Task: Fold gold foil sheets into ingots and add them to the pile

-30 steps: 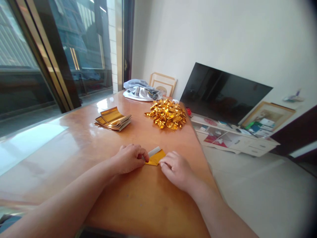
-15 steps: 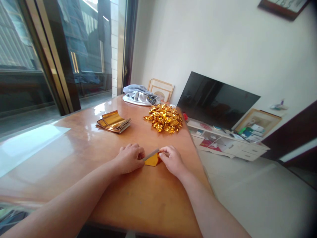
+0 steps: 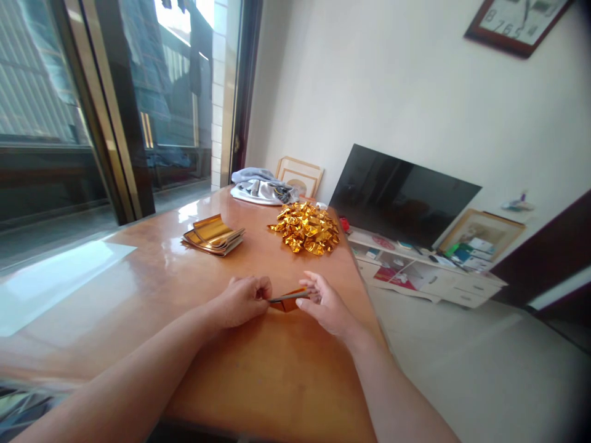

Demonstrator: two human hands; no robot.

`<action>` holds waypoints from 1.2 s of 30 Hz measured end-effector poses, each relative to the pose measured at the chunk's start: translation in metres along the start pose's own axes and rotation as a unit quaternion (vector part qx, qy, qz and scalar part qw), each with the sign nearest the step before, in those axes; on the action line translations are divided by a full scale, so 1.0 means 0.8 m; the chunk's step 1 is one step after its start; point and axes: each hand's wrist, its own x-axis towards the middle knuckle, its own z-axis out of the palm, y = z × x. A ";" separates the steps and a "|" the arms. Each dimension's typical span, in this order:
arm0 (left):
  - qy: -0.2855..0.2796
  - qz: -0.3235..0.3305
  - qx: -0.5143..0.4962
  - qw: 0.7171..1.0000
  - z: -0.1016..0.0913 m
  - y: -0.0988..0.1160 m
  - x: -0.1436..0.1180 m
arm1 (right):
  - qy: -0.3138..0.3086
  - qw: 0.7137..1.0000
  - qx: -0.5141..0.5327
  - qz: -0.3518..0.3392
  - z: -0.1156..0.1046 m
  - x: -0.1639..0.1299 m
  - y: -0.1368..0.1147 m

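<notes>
Near the front of the table, a partly folded sheet of gold foil paper [image 3: 287, 303] stretches between my two hands, its grey edge facing up. My left hand [image 3: 244, 301] pinches the left end, fingers curled down close to the tabletop. At the other end, my right hand [image 3: 327, 307] has its thumb in front of the paper and its fingers behind, loosely curled around it. Beyond my right hand lies a heap of folded gold foil pieces [image 3: 308, 227]. A stack of flat gold foil sheets [image 3: 213, 235] rests farther off, beyond my left hand.
The glossy wooden table [image 3: 258, 375] has its right edge beside my right forearm. Folded clothes [image 3: 261, 186] lie at its far end. A pale sheet [image 3: 60, 286] is at the left. Past the table stand a television [image 3: 401, 194] and a low white cabinet [image 3: 434, 280].
The paper has tilted, so its grey edge lies flatter and less yellow face shows. My right hand's fingers have spread and turned around its end. The view has shifted slightly upward.
</notes>
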 end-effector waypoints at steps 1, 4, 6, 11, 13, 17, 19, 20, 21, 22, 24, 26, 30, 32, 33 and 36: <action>0.003 0.003 -0.005 1.000 0.000 0.000 0.000 | -0.014 1.000 -0.006 0.001 0.000 0.000 -0.003; 0.001 0.019 -0.018 1.000 0.000 -0.003 0.000 | -0.035 0.999 -0.020 -0.003 0.001 -0.001 -0.013; -0.007 0.029 -0.021 0.999 0.000 -0.005 0.001 | -0.031 0.999 -0.026 -0.003 0.002 -0.002 -0.021; 0.050 0.022 0.011 0.998 0.007 -0.005 0.005 | -0.064 0.997 -0.010 0.050 0.004 -0.004 -0.024; 0.090 0.046 0.032 0.994 0.011 -0.003 0.006 | -0.064 0.994 0.018 0.082 0.006 -0.003 -0.018; 0.092 0.117 0.040 0.988 0.019 0.002 0.006 | -0.041 0.989 0.028 0.138 0.011 -0.002 -0.011; 0.056 0.136 0.034 0.988 0.022 0.005 0.004 | -0.033 0.987 0.025 0.153 0.012 -0.002 -0.012; 0.034 0.144 0.031 0.988 0.023 0.007 0.002 | -0.030 0.987 0.026 0.159 0.012 -0.002 -0.013; 0.014 0.153 0.027 0.988 0.024 0.010 0.001 | -0.028 0.986 0.028 0.164 0.013 -0.003 -0.014; -0.002 0.161 0.023 0.987 0.024 0.013 -0.001 | -0.026 0.985 0.032 0.168 0.013 -0.003 -0.016; -0.024 0.175 0.020 0.984 0.025 0.020 -0.003 | -0.027 0.983 0.045 0.177 0.013 -0.005 -0.018; -0.031 0.179 0.029 0.983 0.024 0.027 -0.005 | -0.032 0.980 0.063 0.185 0.012 -0.006 -0.020; -0.030 0.165 0.077 0.983 0.021 0.039 -0.005 | -0.046 0.973 0.105 0.202 0.011 -0.008 -0.023; -0.028 0.169 0.100 0.980 0.018 0.043 -0.006 | -0.050 0.968 0.118 0.215 0.009 -0.008 -0.025; -0.027 0.176 0.110 0.978 0.016 0.045 -0.006 | -0.051 0.966 0.124 0.222 0.009 -0.008 -0.026; -0.024 0.205 0.136 0.969 0.014 0.049 -0.008 | -0.049 0.959 0.148 0.237 0.007 -0.007 -0.027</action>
